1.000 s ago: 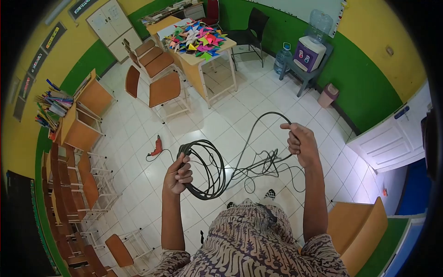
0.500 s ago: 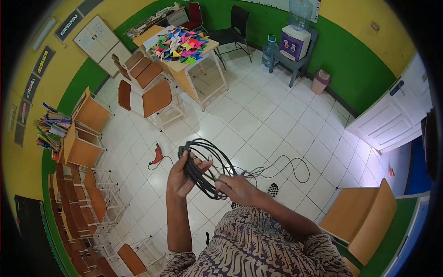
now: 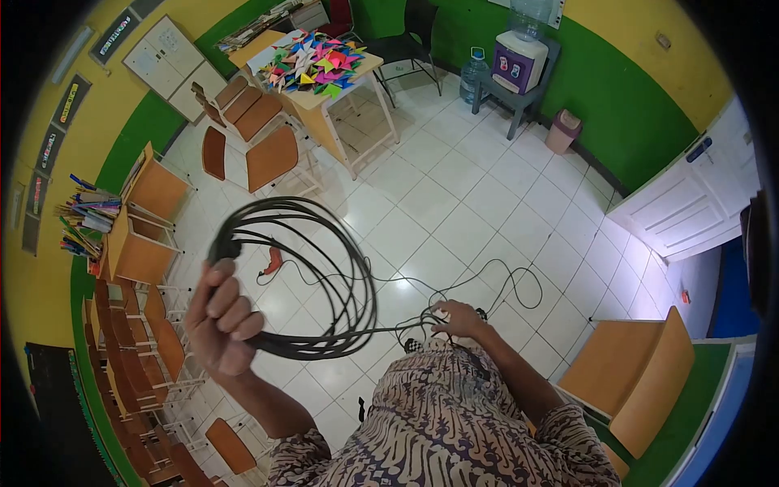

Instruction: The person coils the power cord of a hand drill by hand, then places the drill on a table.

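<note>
A coil of black cable [image 3: 363, 252] hangs in wide loops from my left hand [image 3: 225, 325], which is raised at the left with its fingers wrapped round the bundle. From the coil one strand runs across to my right hand [image 3: 458, 319], held low in front of my body. The right fingers are closed on that strand, and their tips are partly hidden. Beyond my hands, loose cable [image 3: 527, 280] trails over the tiles in curves. A red power drill [image 3: 272, 261] lies on the floor behind the coil, with a thin cord leading from it.
A table [image 3: 335, 146] bearing colourful folded paper stands ahead, with brown chairs [image 3: 272, 158] beside it. A water dispenser [image 3: 519, 65] and a bin [image 3: 564, 131] line the green wall. Chairs crowd the left; a wooden desk [image 3: 613, 365] stands at right, near a white door [image 3: 690, 187].
My left hand has moved left and closer to the camera, and the coil has spread into wider loops. My right hand has drawn away to the right, pulling a strand out straight.
</note>
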{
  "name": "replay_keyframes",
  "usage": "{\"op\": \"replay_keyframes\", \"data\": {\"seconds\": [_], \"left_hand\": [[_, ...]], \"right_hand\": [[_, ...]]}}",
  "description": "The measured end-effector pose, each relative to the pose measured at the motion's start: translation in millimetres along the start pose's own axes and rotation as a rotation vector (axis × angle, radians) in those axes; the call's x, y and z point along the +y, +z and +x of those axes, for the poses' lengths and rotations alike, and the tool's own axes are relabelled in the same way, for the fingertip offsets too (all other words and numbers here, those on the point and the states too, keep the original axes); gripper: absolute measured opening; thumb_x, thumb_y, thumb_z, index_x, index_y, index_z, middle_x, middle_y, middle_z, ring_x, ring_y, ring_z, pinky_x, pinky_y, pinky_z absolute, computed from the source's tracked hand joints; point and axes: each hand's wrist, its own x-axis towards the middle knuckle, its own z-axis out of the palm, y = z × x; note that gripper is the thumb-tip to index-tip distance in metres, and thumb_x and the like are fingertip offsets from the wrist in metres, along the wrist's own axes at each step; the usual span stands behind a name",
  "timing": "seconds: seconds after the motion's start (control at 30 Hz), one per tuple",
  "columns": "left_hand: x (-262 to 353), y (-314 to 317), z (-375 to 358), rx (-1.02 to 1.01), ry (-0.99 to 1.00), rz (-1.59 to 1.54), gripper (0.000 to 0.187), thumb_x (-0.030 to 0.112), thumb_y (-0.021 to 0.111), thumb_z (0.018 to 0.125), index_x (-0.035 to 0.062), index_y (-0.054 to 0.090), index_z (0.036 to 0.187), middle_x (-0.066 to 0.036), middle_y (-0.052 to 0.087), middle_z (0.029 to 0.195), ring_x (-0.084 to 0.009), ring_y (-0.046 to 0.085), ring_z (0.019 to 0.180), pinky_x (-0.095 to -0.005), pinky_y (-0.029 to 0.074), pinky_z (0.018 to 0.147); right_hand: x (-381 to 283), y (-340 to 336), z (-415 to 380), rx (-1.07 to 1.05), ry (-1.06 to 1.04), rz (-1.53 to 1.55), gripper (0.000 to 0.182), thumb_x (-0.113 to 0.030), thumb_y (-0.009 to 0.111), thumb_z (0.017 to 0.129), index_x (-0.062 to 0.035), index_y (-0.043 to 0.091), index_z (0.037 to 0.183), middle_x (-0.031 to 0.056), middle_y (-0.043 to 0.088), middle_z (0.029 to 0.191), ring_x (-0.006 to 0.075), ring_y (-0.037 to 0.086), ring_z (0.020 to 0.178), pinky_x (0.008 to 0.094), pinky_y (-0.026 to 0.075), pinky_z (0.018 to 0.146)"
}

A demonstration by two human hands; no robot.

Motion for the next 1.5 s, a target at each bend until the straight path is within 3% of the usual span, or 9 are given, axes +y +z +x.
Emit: {"op": "replay_keyframes", "data": {"seconds": [0.17, 0.33, 0.53, 0.67, 0.93, 1.07, 1.27, 1.43, 1.5], "left_hand": [[44.8, -4.3, -40.9, -0.128, 0.181, -0.044, 0.022, 0.026, 0.025, 0.105, 0.0092, 0.037, 0.099, 0.003, 0.030, 0.066, -0.0080, 0.027, 0.051, -0.0268, 0.031, 0.054], [84.8, -34.9, -93.9, -0.081, 0.383, 0.010, 0.018, 0.023, 0.028, 0.105, 0.0087, 0.037, 0.099, 0.002, 0.029, 0.067, -0.0084, 0.026, 0.050, -0.0277, 0.031, 0.053], [114.0, -65.5, -144.6, 0.063, 0.575, 0.026, 0.022, 0.019, 0.029, 0.105, 0.0107, 0.036, 0.086, 0.002, 0.027, 0.065, -0.0098, 0.023, 0.051, -0.0281, 0.028, 0.052], [119.0, -80.7, -164.9, 0.125, 0.679, 0.026, 0.015, 0.016, 0.031, 0.104, 0.0079, 0.039, 0.094, 0.002, 0.027, 0.066, -0.0081, 0.025, 0.050, -0.0260, 0.027, 0.050], [114.2, -80.4, -215.1, 0.026, 0.688, -0.114, 0.021, 0.021, 0.030, 0.105, 0.0107, 0.035, 0.087, 0.003, 0.026, 0.065, -0.0084, 0.024, 0.049, -0.0252, 0.029, 0.048], [125.2, -100.6, -248.8, 0.142, 0.825, 0.013, 0.023, 0.018, 0.028, 0.105, 0.0098, 0.035, 0.084, 0.003, 0.026, 0.065, -0.0080, 0.024, 0.049, -0.0249, 0.027, 0.047], [184.0, -142.4, -335.8, 0.343, 1.027, -0.067, 0.024, 0.008, 0.030, 0.102, 0.0077, 0.035, 0.078, 0.000, 0.028, 0.063, -0.0110, 0.026, 0.051, -0.0269, 0.028, 0.051], [178.1, -148.5, -373.6, 0.552, 1.278, 0.058, 0.021, 0.007, 0.036, 0.100, 0.0071, 0.037, 0.079, 0.000, 0.030, 0.063, -0.0116, 0.027, 0.051, -0.0269, 0.029, 0.049], [169.0, -141.9, -372.1, 0.506, 1.205, 0.067, 0.020, 0.007, 0.037, 0.100, 0.0072, 0.037, 0.080, 0.000, 0.030, 0.063, -0.0111, 0.027, 0.050, -0.0264, 0.028, 0.049]], "right_hand": [[-4.4, -56.9, 0.6, -0.315, 0.250, 0.816, 0.065, -0.002, 0.070, 0.073, 0.0033, 0.045, 0.133, 0.0081, 0.064, 0.072, 0.0140, 0.063, 0.060, 0.0251, 0.051, 0.053], [64.4, -71.6, -1.8, 0.353, 0.318, 1.598, 0.054, -0.009, 0.059, 0.085, 0.0048, 0.040, 0.133, 0.0104, 0.062, 0.076, 0.0197, 0.062, 0.065, 0.0350, 0.054, 0.063], [-10.6, -132.7, 15.0, 0.698, 0.095, 1.445, 0.058, -0.017, 0.049, 0.094, -0.0084, 0.024, 0.146, 0.0184, 0.055, 0.124, 0.0323, 0.063, 0.096, 0.0407, 0.054, 0.081], [-1.3, -47.9, 33.2, -0.113, 0.256, 0.758, 0.106, -0.023, 0.071, 0.082, -0.0107, -0.009, 0.150, 0.0235, 0.025, 0.150, 0.0268, 0.060, 0.106, 0.0366, 0.056, 0.077], [-15.4, -2.4, 7.2, -0.643, 0.463, 0.074, 0.087, -0.039, 0.080, 0.065, 0.0002, 0.048, 0.135, 0.0222, 0.064, 0.113, 0.0276, 0.069, 0.073, 0.0396, 0.053, 0.068], [67.2, 4.1, -5.7, -0.343, 0.516, 0.296, 0.023, -0.012, 0.067, 0.067, 0.0015, 0.072, 0.084, 0.0067, 0.069, 0.076, 0.0123, 0.055, 0.052, 0.0280, 0.040, 0.044], [168.5, -164.0, -45.9, 0.856, 0.363, 1.425, 0.015, -0.015, 0.054, 0.088, -0.0042, 0.064, 0.090, -0.0045, 0.035, 0.052, 0.0077, 0.031, 0.039, 0.0249, 0.023, 0.036], [318.9, -229.3, -158.8, 1.414, 0.701, 0.791, 0.041, -0.043, 0.061, 0.086, -0.0042, 0.060, 0.097, 0.0001, 0.050, 0.062, 0.0116, 0.047, 0.046, 0.0278, 0.040, 0.041], [350.9, -196.8, -161.0, 0.954, 1.390, -0.735, 0.061, -0.055, 0.068, 0.077, -0.0018, 0.057, 0.105, 0.0090, 0.062, 0.088, 0.0257, 0.065, 0.077, 0.0420, 0.054, 0.062]]}}
